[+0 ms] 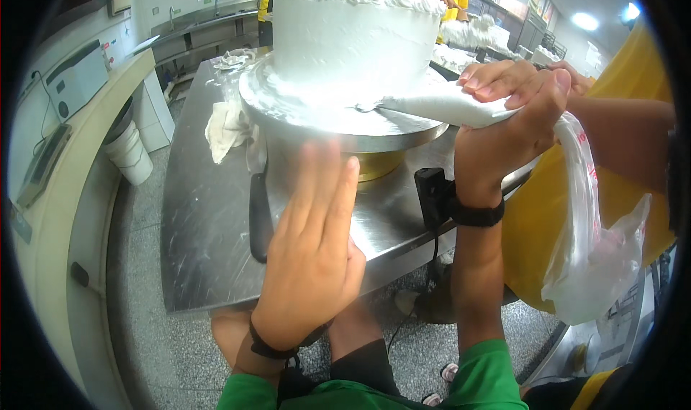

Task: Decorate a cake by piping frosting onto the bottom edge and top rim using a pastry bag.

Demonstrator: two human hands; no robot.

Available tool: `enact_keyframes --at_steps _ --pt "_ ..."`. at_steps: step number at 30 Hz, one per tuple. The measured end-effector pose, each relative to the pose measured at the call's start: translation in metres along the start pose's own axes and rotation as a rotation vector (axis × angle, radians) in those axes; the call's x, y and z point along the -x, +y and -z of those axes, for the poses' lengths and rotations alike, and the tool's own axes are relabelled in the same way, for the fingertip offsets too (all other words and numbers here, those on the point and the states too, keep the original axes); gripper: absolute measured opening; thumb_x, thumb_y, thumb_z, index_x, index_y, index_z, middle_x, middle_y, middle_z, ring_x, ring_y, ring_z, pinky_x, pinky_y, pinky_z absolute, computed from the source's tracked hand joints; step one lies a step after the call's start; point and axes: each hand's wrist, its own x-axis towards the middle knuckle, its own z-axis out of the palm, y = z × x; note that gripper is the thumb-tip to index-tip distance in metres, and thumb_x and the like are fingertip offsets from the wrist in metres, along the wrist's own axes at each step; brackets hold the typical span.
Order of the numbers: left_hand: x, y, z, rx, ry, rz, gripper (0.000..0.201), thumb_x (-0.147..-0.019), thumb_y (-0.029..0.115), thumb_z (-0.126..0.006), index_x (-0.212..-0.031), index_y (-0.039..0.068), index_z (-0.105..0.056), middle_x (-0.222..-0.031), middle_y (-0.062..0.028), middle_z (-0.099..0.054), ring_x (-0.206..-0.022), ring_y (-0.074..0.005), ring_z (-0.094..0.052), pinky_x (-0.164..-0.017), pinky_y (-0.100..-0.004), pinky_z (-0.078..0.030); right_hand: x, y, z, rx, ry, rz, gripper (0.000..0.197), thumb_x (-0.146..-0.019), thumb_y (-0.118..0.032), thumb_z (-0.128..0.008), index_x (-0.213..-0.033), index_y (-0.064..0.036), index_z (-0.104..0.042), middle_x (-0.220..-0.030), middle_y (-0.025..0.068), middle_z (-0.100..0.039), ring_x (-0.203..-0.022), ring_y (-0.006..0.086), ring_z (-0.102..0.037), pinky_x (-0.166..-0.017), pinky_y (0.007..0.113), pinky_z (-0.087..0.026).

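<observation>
My right hand (504, 140) is wrapped round a white piping bag (446, 106). Its nozzle points left, at the foot of a tall white-frosted cake (353, 43), where a small blob of cream (367, 106) sits by the tip. Piped swirls run along the cake's top edge. The cake stands on a round metal turntable (410, 140) with cream smeared on it and a gold-coloured base (378, 167). My left hand (309, 244) has its fingers stretched out at the turntable's near rim; the fingertips are blurred, so contact is unclear. The bag's clear plastic tail (594, 259) hangs beyond my right wrist.
A dark-handled tool (260, 219) and a crumpled white cloth (227, 129) lie on the steel table (209, 244), left of the turntable. A black clamp-like device (432, 194) sits at its near edge. Close at right stands a person in yellow (533, 244); other people work behind.
</observation>
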Motion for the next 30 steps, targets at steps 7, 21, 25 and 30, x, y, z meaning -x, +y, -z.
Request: enact_keyframes --at_steps 7,21,25,30 --pt "0.002 0.0 0.0 0.017 -0.005 0.032 0.072 -0.068 -0.003 -0.046 -0.138 -0.007 -0.032 -0.149 -0.0292 -0.019 -0.14 -0.045 -0.014 -0.112 -0.0476 -0.022 0.004 0.001 -0.004 0.068 -0.019 -0.018 0.038 -0.1 -0.032 -0.037 -0.072 -0.0047 -0.039 -0.053 0.0109 -0.049 -0.048 0.0213 -0.053 -0.054 0.033 -0.05" --pt "-0.012 0.019 -0.012 -0.145 -0.029 -0.161 0.065 -0.072 0.003 -0.054 -0.136 0.006 -0.045 -0.146 -0.0152 -0.037 -0.137 -0.0324 -0.03 -0.108 -0.0454 -0.029 -0.002 0.003 0.004 -0.113 -0.006 -0.026 0.046 -0.1 -0.038 -0.031 -0.065 -0.0077 -0.034 -0.052 0.0128 -0.048 -0.045 0.0245 -0.051 -0.054 0.036 -0.051" --pt "-0.011 0.016 -0.017 -0.183 -0.052 -0.142 0.064 -0.074 0.004 -0.055 -0.136 0.0 -0.042 -0.147 -0.0162 -0.036 -0.138 -0.0324 -0.029 -0.107 -0.0447 -0.031 0.0 0.005 0.008 -0.16 -0.033 -0.067 0.037 -0.099 -0.032 -0.027 -0.07 -0.0094 -0.033 -0.056 0.0101 -0.044 -0.052 0.0224 -0.05 -0.061 0.038 -0.05" --pt "-0.012 0.016 -0.017 -0.099 -0.025 -0.116 0.061 -0.075 0.002 -0.054 -0.135 -0.003 -0.042 -0.146 -0.0193 -0.035 -0.138 -0.0363 -0.029 -0.107 -0.0445 -0.032 0.0 0.004 0.01 -0.165 -0.022 -0.084 0.038 -0.099 -0.032 -0.026 -0.07 -0.009 -0.033 -0.056 0.0096 -0.043 -0.052 0.022 -0.049 -0.06 0.038 -0.05"
